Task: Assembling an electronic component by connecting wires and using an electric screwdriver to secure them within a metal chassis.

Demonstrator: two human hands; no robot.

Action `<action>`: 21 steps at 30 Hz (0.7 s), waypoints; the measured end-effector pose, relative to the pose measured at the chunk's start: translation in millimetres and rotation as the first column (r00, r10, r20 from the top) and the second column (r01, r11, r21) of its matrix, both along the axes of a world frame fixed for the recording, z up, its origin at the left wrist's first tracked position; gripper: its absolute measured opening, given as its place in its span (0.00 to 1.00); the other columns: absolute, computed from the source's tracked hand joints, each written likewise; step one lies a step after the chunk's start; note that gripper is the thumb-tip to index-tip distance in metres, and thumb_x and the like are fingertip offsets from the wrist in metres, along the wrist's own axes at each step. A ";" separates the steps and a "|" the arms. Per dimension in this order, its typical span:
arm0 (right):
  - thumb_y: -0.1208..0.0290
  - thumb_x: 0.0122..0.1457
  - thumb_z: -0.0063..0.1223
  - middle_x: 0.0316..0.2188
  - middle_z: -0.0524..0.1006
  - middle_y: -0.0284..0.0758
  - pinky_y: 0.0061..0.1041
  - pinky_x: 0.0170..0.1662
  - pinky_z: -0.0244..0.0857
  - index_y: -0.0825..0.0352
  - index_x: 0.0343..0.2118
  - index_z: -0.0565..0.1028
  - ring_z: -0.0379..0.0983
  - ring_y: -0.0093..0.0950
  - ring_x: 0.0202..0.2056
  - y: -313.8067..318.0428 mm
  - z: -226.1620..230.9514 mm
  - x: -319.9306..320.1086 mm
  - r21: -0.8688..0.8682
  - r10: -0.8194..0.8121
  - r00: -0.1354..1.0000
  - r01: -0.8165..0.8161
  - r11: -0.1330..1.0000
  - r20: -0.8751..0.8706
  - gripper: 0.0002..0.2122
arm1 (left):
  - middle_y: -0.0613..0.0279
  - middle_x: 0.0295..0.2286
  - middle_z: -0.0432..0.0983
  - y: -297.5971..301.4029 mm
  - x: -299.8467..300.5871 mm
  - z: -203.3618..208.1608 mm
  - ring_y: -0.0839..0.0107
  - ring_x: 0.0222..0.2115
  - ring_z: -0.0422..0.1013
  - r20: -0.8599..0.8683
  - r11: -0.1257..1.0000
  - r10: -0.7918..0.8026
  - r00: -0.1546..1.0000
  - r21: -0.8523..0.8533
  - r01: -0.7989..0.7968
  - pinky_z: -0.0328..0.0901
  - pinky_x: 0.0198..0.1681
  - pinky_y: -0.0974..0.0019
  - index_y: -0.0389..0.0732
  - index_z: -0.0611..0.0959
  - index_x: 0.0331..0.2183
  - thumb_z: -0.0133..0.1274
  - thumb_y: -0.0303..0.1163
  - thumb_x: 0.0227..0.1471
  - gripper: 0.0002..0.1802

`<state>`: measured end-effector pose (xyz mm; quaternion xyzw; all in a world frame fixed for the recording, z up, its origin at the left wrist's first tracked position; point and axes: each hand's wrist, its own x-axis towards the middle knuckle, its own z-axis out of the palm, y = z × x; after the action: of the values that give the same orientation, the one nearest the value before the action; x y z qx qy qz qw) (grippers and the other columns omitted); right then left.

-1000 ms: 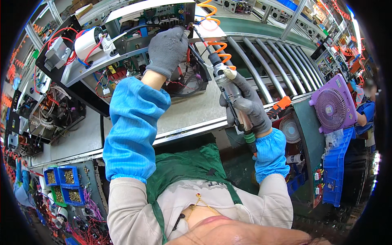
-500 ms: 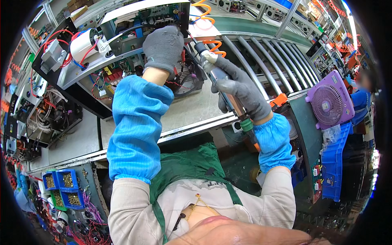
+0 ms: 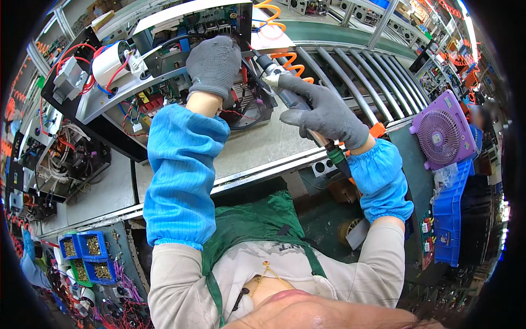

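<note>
My left hand (image 3: 215, 66), in a grey glove, is closed at the near edge of an open metal equipment housing (image 3: 189, 11). Its fingertips are out of sight, so I cannot tell what they grip. In my gloved right hand (image 3: 329, 112) is an air screwdriver (image 3: 272, 75), slanting up and left with its bit toward the housing. A green fitting (image 3: 336, 156) shows at its lower end. Between the hands lies a black fan-like part (image 3: 249, 107) with wires. A white cylinder (image 3: 111, 63) with red leads sits on the housing's left part.
A roller conveyor (image 3: 361, 82) runs off to the right, with an orange coiled hose (image 3: 293, 66) beside it. A purple fan (image 3: 442, 130) stands at the right above a blue bin (image 3: 446, 236). Blue trays of screws (image 3: 92, 245) lie at lower left. Another opened unit (image 3: 71, 153) is at left.
My right hand has shifted slightly right, its grip looser around the air screwdriver, whose tip has moved a little down and left. My left hand has moved slightly left.
</note>
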<state>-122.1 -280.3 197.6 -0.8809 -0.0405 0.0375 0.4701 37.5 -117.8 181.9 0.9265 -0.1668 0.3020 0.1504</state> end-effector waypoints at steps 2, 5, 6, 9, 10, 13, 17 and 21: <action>0.67 0.44 0.59 0.32 0.72 0.35 0.19 0.28 0.65 0.64 0.56 0.65 0.68 0.18 0.26 10.4 0.8 -6.7 0.047 -0.033 0.999 0.033 0.998 -0.007 0.32 | 0.52 0.28 0.79 0.0 2.3 -0.7 0.54 0.31 0.77 -0.021 1.000 0.003 1.000 0.006 -0.003 0.72 0.34 0.56 0.43 0.84 0.29 0.46 0.38 0.51 0.14; 0.66 0.45 0.60 0.32 0.72 0.35 0.20 0.27 0.66 0.63 0.57 0.64 0.69 0.18 0.25 18.7 -7.2 -6.6 0.099 -0.041 0.998 0.037 0.994 0.039 0.32 | 0.51 0.29 0.79 2.7 5.4 -2.1 0.54 0.31 0.77 0.012 0.999 -0.037 0.999 0.036 0.037 0.72 0.34 0.56 0.43 0.84 0.29 0.46 0.37 0.51 0.14; 0.66 0.46 0.59 0.33 0.72 0.35 0.20 0.26 0.66 0.63 0.57 0.64 0.70 0.19 0.24 20.0 -11.3 -5.7 0.101 -0.016 0.995 0.007 0.995 0.094 0.32 | 0.51 0.29 0.79 3.3 5.5 -2.8 0.54 0.31 0.77 0.010 0.999 -0.039 0.999 0.036 0.039 0.72 0.34 0.56 0.43 0.84 0.29 0.46 0.37 0.51 0.14; 0.62 0.49 0.60 0.36 0.74 0.39 0.21 0.34 0.66 0.59 0.55 0.66 0.70 0.21 0.31 23.1 -18.6 -5.3 0.111 -0.038 0.991 0.024 0.994 0.129 0.29 | 0.50 0.29 0.79 6.4 5.5 -2.6 0.54 0.31 0.77 -0.010 0.997 -0.038 0.999 0.061 0.039 0.72 0.34 0.56 0.43 0.84 0.30 0.46 0.36 0.51 0.13; 0.62 0.49 0.60 0.36 0.74 0.39 0.21 0.34 0.66 0.59 0.55 0.66 0.70 0.21 0.31 22.6 -17.9 -5.0 0.109 -0.043 0.991 0.029 0.994 0.130 0.29 | 0.50 0.28 0.79 5.7 5.8 -1.7 0.55 0.31 0.77 -0.006 0.996 -0.051 0.999 0.066 0.051 0.72 0.33 0.56 0.43 0.84 0.29 0.45 0.35 0.51 0.13; 0.64 0.51 0.58 0.38 0.74 0.37 0.22 0.36 0.66 0.59 0.56 0.65 0.69 0.21 0.31 23.4 -10.0 -5.1 0.306 -0.009 0.989 -0.036 0.951 0.145 0.28 | 0.51 0.26 0.78 7.2 6.0 -4.4 0.55 0.29 0.76 0.024 0.994 -0.079 0.997 0.079 0.077 0.71 0.32 0.55 0.43 0.83 0.28 0.45 0.39 0.52 0.14; 0.67 0.48 0.57 0.36 0.73 0.36 0.20 0.26 0.68 0.61 0.58 0.63 0.71 0.20 0.22 31.1 2.8 -5.6 0.141 -0.005 0.990 -0.015 0.990 0.143 0.31 | 0.51 0.23 0.77 13.9 -0.9 -16.2 0.54 0.26 0.75 0.108 0.988 -0.148 0.983 0.053 0.143 0.70 0.30 0.53 0.41 0.80 0.26 0.43 0.41 0.54 0.17; 0.60 0.53 0.55 0.34 0.75 0.37 0.26 0.41 0.68 0.57 0.55 0.65 0.75 0.28 0.38 36.1 11.8 -7.2 -0.413 0.001 0.987 0.065 0.908 0.159 0.25 | 0.48 0.28 0.78 15.0 7.8 -16.9 0.53 0.31 0.76 -0.038 0.966 -0.247 0.968 0.071 0.249 0.70 0.35 0.55 0.40 0.80 0.29 0.42 0.39 0.52 0.15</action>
<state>-129.3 -244.2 209.4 -0.9616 -0.0537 -0.0311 0.2673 45.3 -102.7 165.0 0.9076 -0.2903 0.2612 0.1545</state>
